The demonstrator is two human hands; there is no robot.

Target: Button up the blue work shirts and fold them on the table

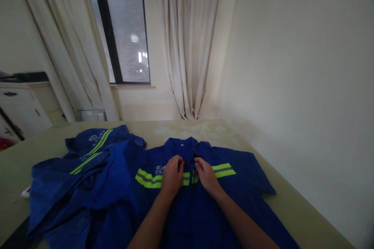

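Blue shirt lies front up at near centre, collar to the far side, on a pale green surface. Both hands at its chest, either side of the front seam. Left hand: fingers curled, thumb and fingertips together, apparently clamped on the left front edge; contact partly hidden. Right hand: thumb and index pinched, seemingly on the right front edge just below the collar. Fingertips of the two hands near each other, not touching.

Yellow-green stripe crosses the chest, left part and right part; inner ends nearly meet, roughly level. Good guide, I'd judge: keep those ends in line while working the edges. Light fingertip pinch should do; a hard pull would likely skew the collar or ruck the chest. Best keep both edges at one height, wrists low, cloth flat below. Can't make out buttons or zip, so feel for the fastening edge.

Pile of blue clothes sits left, against the shirt's left side; could snag if the shirt is tugged. Wall right, curtain and window far.
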